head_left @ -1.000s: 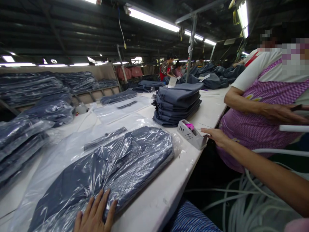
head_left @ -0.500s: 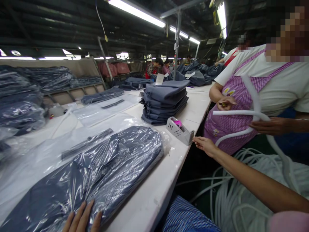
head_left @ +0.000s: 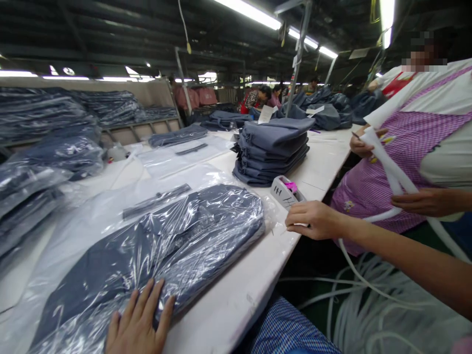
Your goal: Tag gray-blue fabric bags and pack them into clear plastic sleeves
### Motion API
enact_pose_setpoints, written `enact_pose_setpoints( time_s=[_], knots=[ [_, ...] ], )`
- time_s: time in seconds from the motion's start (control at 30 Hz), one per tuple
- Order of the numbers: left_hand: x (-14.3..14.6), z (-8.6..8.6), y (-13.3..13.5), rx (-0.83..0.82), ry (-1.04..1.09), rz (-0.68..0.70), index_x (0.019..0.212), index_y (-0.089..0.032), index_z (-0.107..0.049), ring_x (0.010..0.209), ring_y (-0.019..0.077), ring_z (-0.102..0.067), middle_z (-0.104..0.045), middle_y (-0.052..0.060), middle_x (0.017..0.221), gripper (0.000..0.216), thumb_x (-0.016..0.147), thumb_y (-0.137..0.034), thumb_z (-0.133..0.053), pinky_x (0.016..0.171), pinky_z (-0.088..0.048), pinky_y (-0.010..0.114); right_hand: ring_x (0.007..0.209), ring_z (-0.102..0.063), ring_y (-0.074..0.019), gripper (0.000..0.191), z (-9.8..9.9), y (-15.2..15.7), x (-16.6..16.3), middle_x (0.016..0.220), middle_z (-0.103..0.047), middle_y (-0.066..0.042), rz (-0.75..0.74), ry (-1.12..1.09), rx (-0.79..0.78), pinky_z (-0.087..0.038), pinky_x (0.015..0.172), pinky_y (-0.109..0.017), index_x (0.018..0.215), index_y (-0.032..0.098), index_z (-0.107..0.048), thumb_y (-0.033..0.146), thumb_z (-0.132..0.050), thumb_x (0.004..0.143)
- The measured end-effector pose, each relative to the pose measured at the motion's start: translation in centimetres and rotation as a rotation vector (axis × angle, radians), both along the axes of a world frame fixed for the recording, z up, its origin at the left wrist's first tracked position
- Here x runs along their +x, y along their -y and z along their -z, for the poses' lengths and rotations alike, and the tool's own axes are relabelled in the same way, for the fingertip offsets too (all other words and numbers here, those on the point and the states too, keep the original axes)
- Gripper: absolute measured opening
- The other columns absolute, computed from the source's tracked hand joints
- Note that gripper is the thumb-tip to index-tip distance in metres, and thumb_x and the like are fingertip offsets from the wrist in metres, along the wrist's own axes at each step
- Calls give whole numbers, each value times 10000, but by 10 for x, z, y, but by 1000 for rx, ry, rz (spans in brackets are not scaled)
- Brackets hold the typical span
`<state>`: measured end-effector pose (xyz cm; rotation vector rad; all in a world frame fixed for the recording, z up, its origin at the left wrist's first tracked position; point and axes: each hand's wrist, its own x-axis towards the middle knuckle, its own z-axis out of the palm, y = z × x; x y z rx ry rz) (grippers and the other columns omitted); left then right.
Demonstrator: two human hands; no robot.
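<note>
A dark blue fabric bag [head_left: 206, 231] in a shiny clear plastic sleeve lies flat on the white table. My left hand [head_left: 142, 319] rests on its near end, fingers spread and flat. My right hand [head_left: 313, 220] is over the table edge beside a grey tape dispenser [head_left: 282, 192] with a bright pink core. Its thumb and fingers are pinched together; anything between them is too small to make out. Behind the dispenser rises a stack of folded dark blue bags [head_left: 273, 147].
Wrapped bags [head_left: 55, 142] pile up at the left. Clear plastic sleeves [head_left: 99, 211] and a dark strip [head_left: 155, 202] lie beside the wrapped bag. At the right a co-worker in a purple checked apron [head_left: 413, 147] holds white foam tubing [head_left: 387, 162]; coils of tubing [head_left: 387, 309] lie on the floor.
My right hand has come away from the dispenser's end, leftward and nearer to the wrapped bag. My left hand stays on the plastic. The view has turned left, and the co-worker's tubing has shifted.
</note>
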<state>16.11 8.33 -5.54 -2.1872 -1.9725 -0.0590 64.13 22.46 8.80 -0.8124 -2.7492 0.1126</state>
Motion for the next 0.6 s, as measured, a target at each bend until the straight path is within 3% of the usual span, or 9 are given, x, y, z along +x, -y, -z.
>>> enact_pose_setpoints(
  time_s=[0.1,0.23,0.43,0.6],
  knots=[
    [8,-5,-1,50,81,-74,1327,-304,-578,1418,327,-320,-506,25,1464,510,880,-295,-332,1113,-259,616,809,-595,-162,212,-16,-29,-43,800,-671,-34,-178,70,-32,-425,741,-267,866,215,-678,337,-526,951],
    [22,-16,-3,116,191,-157,1401,-306,-488,1394,305,-367,-536,42,1436,519,911,-421,-363,1128,-250,593,777,-593,-147,236,-20,-70,-87,781,-664,-14,-275,191,-30,-382,660,-245,772,213,-656,369,-568,927],
    [22,-15,-1,102,242,-141,1414,-295,-472,1413,308,-339,-495,48,1471,535,923,-468,-353,1141,-229,581,732,-586,-139,211,-2,-118,-137,798,-691,-5,-338,419,-23,-301,576,-248,774,218,-681,391,-635,885],
    [19,-7,-1,92,231,-162,1424,-289,-459,1439,303,-288,-453,30,1503,557,917,-498,-361,1161,-190,575,704,-588,-142,241,9,-129,-155,830,-713,-18,-317,584,50,-226,539,-262,778,214,-695,436,-663,866]
  ],
)
